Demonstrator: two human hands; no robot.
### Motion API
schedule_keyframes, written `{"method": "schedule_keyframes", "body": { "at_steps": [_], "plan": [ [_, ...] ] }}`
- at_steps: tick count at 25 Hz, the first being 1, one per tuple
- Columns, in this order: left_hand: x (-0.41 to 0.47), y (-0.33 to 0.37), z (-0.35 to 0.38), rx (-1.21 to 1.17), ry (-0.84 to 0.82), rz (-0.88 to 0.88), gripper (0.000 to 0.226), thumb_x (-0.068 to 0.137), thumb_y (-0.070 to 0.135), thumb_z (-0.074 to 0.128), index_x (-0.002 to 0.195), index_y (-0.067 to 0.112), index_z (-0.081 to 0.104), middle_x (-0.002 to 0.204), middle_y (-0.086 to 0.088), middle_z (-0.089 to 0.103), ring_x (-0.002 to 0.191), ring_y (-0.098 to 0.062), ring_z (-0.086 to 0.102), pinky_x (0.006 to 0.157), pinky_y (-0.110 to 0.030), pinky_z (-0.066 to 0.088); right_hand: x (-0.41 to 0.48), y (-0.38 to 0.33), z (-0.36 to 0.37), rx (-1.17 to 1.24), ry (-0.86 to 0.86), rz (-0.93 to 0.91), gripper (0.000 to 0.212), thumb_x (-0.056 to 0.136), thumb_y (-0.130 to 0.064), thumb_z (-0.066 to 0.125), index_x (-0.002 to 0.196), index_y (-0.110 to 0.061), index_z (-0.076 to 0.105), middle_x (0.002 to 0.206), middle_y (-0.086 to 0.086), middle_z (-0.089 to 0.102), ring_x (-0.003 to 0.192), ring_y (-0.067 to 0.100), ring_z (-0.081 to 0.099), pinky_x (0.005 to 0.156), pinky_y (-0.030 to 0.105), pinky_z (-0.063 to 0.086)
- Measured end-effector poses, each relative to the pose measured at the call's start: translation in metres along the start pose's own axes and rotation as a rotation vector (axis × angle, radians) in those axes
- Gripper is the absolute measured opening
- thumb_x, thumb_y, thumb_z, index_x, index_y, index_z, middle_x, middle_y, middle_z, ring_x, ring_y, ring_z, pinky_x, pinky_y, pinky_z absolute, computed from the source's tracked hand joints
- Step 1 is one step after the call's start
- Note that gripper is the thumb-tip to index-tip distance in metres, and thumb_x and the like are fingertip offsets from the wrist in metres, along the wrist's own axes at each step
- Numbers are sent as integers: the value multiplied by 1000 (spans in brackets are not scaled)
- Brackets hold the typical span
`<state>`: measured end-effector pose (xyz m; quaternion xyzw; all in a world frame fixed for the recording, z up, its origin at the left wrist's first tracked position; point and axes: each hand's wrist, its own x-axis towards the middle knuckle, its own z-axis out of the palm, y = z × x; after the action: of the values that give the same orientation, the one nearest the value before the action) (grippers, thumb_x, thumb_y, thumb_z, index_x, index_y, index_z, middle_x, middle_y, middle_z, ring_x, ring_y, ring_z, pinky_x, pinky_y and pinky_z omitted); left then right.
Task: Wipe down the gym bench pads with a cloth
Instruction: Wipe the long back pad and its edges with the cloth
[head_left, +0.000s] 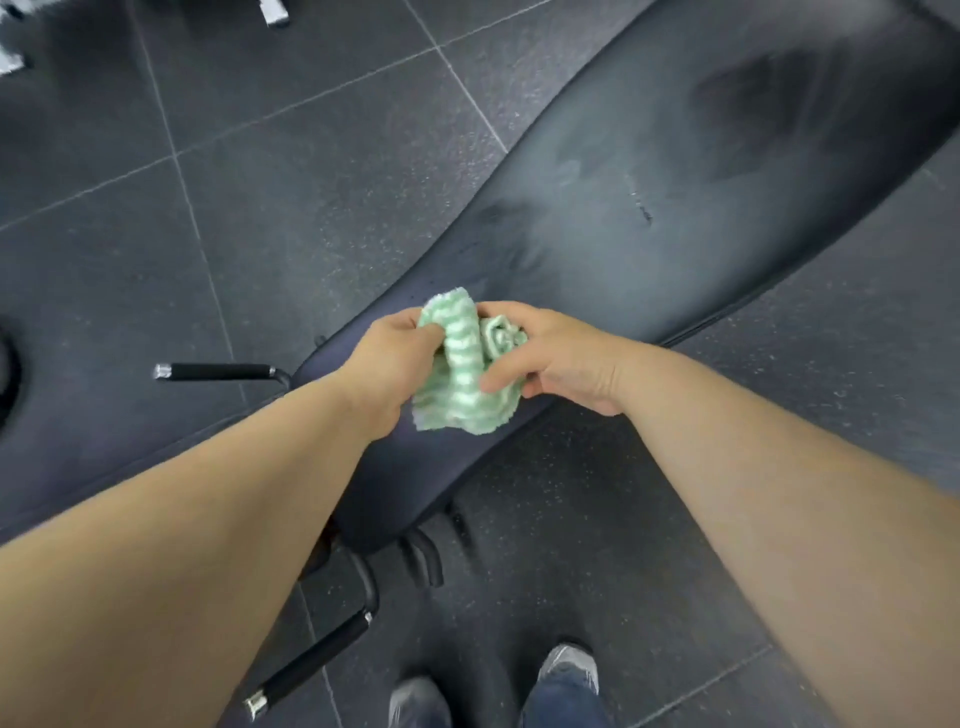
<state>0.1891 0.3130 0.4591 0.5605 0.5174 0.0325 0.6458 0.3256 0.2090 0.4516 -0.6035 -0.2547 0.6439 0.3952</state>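
A black gym bench pad (649, 208) runs diagonally from the lower centre to the upper right, with damp streaks and dull patches on its surface. Just above its narrow near part I hold a bunched green-and-white striped cloth (465, 371) in both hands. My left hand (392, 358) grips the cloth's left side. My right hand (550, 358) pinches its right side, with fingers wrapped over the folds. The cloth hangs a little below my hands, close to the pad.
Two black handles with chrome ends stick out from the bench frame, one at the left (218, 371) and one at the lower left (311, 660). Dark speckled rubber floor tiles (260, 182) surround the bench. My shoes (566, 675) stand by the bench's near end.
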Motion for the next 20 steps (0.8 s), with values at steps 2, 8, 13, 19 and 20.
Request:
{"method": "schedule_keyframes", "body": {
  "at_steps": [2, 8, 13, 19, 20],
  "plan": [
    [11, 29, 22, 72, -53, 48, 32, 96, 8, 38, 105, 22, 64, 95, -5, 72, 81, -23, 69, 71, -39, 58, -14, -12, -34, -71, 185, -8, 56, 71, -12, 77, 122, -26, 58, 98, -4, 66, 80, 12, 59, 67, 26, 45],
    [56, 120, 71, 149, -204, 114, 28, 81, 32, 70, 105, 27, 57, 102, 1, 70, 88, -22, 70, 68, -35, 55, -32, -39, -103, -387, 929, -72, 6, 81, -13, 60, 87, -14, 60, 74, -5, 57, 65, 16, 50, 53, 28, 38],
    [76, 193, 100, 554, -120, 437, 18, 85, 5, 46, 88, 20, 55, 75, 3, 59, 65, -14, 54, 50, -20, 44, -36, -89, -140, -390, 1204, -207, 21, 80, 2, 47, 86, -12, 61, 99, -4, 54, 80, 19, 53, 66, 31, 44],
    [93, 255, 148, 399, -55, 441, 21, 86, 21, 55, 104, 23, 45, 87, 4, 57, 78, -16, 58, 67, -33, 51, -57, -115, -191, -476, 1267, -146, 22, 79, -2, 55, 92, -19, 55, 109, -8, 51, 94, 18, 50, 69, 25, 36],
    [100, 259, 159, 462, -50, 467, 21, 88, 20, 53, 104, 22, 41, 84, 5, 54, 74, -14, 56, 63, -32, 49, -60, -112, -206, -592, 1285, -87, 24, 80, -4, 56, 99, -20, 58, 116, -6, 52, 105, 19, 47, 77, 26, 36]
  ]
}}
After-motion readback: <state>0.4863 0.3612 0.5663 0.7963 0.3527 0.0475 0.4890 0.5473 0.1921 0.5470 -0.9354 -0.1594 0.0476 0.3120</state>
